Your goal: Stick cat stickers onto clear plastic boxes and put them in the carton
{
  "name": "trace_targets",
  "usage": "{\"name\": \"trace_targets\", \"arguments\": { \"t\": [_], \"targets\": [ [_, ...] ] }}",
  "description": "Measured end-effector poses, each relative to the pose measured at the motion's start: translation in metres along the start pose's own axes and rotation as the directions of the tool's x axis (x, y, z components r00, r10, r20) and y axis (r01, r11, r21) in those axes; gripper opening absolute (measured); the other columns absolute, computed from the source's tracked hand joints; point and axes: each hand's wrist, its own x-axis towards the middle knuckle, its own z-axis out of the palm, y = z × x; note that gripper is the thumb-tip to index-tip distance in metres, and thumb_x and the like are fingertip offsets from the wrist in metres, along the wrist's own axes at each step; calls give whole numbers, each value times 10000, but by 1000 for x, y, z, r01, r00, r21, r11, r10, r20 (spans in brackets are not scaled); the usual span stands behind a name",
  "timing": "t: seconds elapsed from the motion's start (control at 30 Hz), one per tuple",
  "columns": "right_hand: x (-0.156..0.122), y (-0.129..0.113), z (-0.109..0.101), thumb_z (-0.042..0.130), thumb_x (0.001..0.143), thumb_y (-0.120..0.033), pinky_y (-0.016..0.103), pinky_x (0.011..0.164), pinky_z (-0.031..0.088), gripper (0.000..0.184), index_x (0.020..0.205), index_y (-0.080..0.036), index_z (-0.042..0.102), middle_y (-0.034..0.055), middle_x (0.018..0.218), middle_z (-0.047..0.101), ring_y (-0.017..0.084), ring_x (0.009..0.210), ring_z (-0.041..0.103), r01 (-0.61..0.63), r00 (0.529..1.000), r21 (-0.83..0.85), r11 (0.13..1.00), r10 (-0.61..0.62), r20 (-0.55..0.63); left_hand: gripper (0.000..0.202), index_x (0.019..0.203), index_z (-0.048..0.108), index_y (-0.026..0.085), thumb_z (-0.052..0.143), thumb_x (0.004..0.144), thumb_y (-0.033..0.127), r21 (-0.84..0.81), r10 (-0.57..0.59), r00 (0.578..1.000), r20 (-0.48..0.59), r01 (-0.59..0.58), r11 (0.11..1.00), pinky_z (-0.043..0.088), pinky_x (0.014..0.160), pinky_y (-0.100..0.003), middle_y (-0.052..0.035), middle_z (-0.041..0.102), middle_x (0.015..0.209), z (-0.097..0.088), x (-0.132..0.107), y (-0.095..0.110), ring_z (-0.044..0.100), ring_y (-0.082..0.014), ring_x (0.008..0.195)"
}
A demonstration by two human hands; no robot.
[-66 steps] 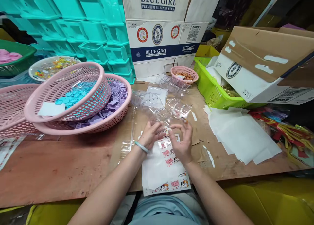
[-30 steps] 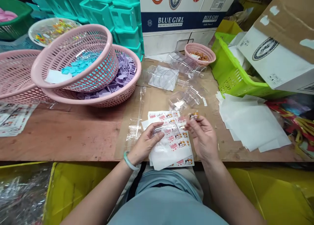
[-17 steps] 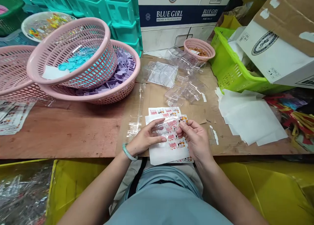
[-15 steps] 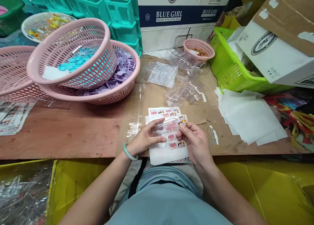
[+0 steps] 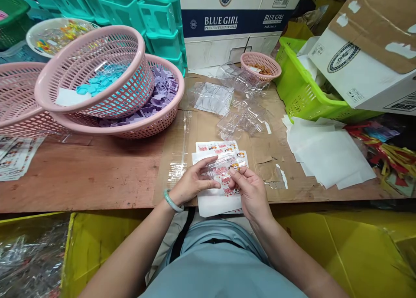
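Observation:
My left hand (image 5: 194, 182) grips a small clear plastic box (image 5: 218, 169) between thumb and fingers, just above the sticker sheet (image 5: 217, 149) at the table's near edge. My right hand (image 5: 247, 190) is pinched against the right side of that same box, fingertips on a small cat sticker. The sticker sheet lies on white backing paper (image 5: 212, 203) that overhangs the table edge. A green bangle sits on my left wrist.
Loose clear boxes (image 5: 227, 103) are heaped beyond the sheet. Stacked pink baskets (image 5: 107, 68) with blue and purple pieces stand at the left. A small pink basket (image 5: 260, 66), a green crate (image 5: 302, 98), white paper sheets (image 5: 328, 152) and cardboard cartons (image 5: 234, 24) fill the back and right.
Both hands drew back from the clear-box heap toward the near edge with one clear box. My right hand, which held a sticker apart, has closed in on the box.

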Motion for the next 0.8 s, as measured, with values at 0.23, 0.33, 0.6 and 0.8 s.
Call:
{"name": "trace_targets", "arguments": {
  "t": [0.23, 0.33, 0.6, 0.8],
  "targets": [
    [3, 0, 0, 795, 674, -390, 222, 550, 388, 306, 668, -178, 574, -44, 531, 581, 87, 512, 494, -4, 1000, 10, 1000, 4, -13, 740, 1279, 571, 240, 828, 588, 188, 4, -8, 1000, 0, 8, 1000, 496, 897, -331, -94, 508, 1395, 0, 1, 0, 488, -290, 1245],
    [3, 0, 1, 804, 658, -390, 221, 542, 384, 317, 661, -177, 569, -44, 525, 580, 86, 503, 487, -17, 1000, 21, 1000, 17, -14, 735, 1278, 572, 238, 824, 590, 182, 3, -10, 1000, -2, 10, 1000, 496, 899, -330, -94, 500, 1404, 0, 0, 1, 477, -295, 1258],
    [5, 2, 1, 798, 662, -391, 217, 545, 395, 313, 674, -179, 568, -41, 533, 590, 87, 511, 495, -21, 1000, 1, 1000, 21, -23, 733, 1273, 577, 235, 825, 585, 188, 0, -17, 1000, -5, 17, 1000, 500, 893, -329, -96, 502, 1402, 0, 1, 2, 479, -301, 1262],
    [8, 8, 1, 782, 680, -408, 224, 540, 410, 319, 677, -196, 545, -44, 533, 597, 93, 496, 503, 32, 999, -52, 998, -34, -41, 643, 1262, 584, 222, 802, 660, 284, 32, 3, 1000, -21, -3, 999, 455, 994, -379, -91, 561, 1348, 2, 1, 3, 508, -280, 1242]
  ]
}}
